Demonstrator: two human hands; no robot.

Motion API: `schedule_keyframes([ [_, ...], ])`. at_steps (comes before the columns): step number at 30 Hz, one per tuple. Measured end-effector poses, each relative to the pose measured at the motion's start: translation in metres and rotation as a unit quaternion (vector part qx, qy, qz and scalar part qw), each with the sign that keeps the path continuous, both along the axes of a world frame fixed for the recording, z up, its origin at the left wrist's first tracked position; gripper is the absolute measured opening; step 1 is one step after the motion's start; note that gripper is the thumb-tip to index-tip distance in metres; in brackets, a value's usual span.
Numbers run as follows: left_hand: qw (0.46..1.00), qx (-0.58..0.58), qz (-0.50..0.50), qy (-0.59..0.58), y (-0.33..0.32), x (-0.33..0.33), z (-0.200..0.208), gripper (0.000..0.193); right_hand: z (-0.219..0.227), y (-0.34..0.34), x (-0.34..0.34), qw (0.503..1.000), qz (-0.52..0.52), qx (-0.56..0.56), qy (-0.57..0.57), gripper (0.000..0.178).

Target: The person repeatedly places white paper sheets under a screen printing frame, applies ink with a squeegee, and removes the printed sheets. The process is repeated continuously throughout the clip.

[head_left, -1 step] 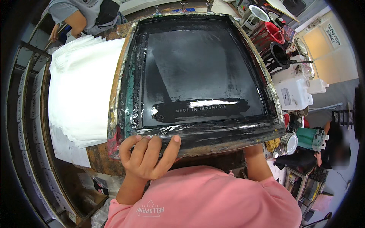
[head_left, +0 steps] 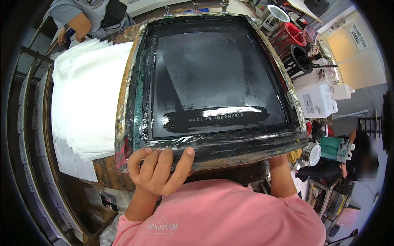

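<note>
the left hand [head_left: 158,170] has its grip closed over the near edge of the black printing screen frame [head_left: 213,145], fingers curled on top and thumb alongside, apparently steadying it flat. the right hand [head_left: 279,160] reaches under the frame's right near corner; its grip is hidden, so i cannot tell its state. the frame lies on the bench [head_left: 107,176], a stack of white sheets [head_left: 84,102] just left.
</note>
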State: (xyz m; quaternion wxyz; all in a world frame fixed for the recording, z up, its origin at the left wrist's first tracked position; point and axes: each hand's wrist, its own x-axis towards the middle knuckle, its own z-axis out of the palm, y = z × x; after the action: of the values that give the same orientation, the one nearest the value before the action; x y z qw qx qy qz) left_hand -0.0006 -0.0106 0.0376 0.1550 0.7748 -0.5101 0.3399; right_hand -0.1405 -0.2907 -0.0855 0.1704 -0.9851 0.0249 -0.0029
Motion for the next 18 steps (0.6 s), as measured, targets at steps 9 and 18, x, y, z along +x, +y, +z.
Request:
schedule_keyframes([
  [9,0.998,0.055,-0.014,-0.007,0.007,0.002,0.004,0.071,-0.072,0.102,0.101,0.853,-0.087,0.514,0.017,0.047],
  [18,0.999,0.04,-0.022,-0.004,0.005,0.001,0.005,0.075,-0.082,0.03,0.019,0.162,-0.046,0.982,-0.081,0.046],
])
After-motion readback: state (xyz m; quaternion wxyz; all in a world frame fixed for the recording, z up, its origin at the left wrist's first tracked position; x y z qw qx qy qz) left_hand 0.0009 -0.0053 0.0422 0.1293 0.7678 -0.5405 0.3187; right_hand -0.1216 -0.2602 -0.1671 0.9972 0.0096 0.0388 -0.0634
